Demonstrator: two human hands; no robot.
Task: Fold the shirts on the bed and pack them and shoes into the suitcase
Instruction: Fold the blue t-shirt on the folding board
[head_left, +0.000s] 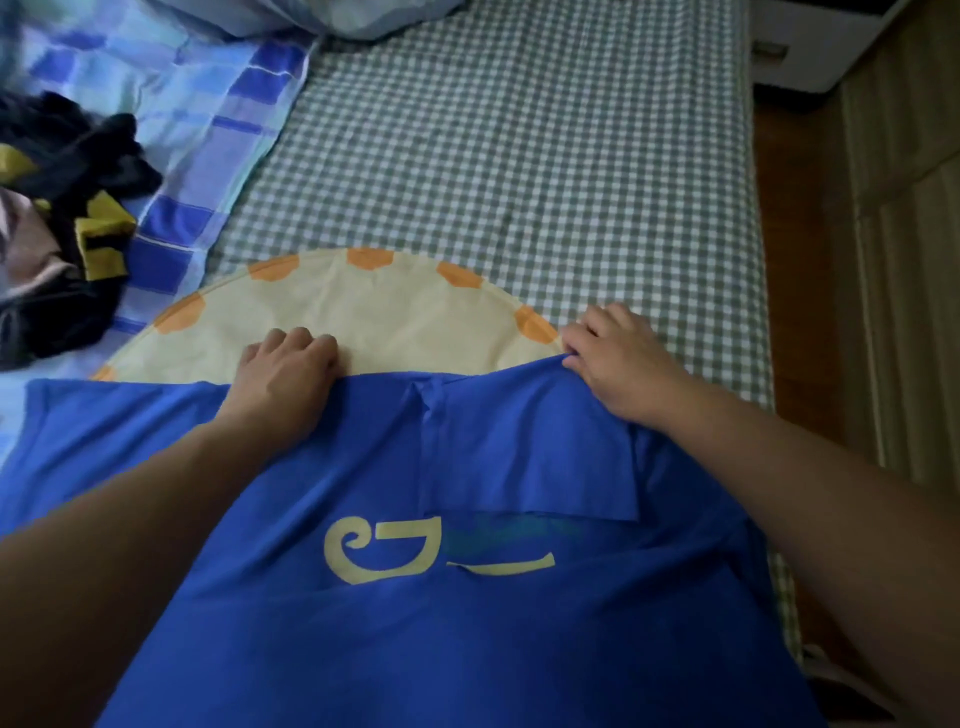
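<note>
A blue shirt (415, 597) with a pale yellow print lies spread on the bed in front of me, one part folded over at its right. My left hand (283, 374) grips its far edge with curled fingers. My right hand (618, 358) pinches the shirt's far right corner and lifts it slightly. A pile of black and yellow clothes (67, 218) sits at the far left. No suitcase or shoes are in view.
A round cream cloth with orange patches (363, 306) lies under the shirt's far edge. The bed has a green checked sheet (519, 156) and a blue checked quilt (171, 104). Wooden floor (810, 260) runs along the bed's right side.
</note>
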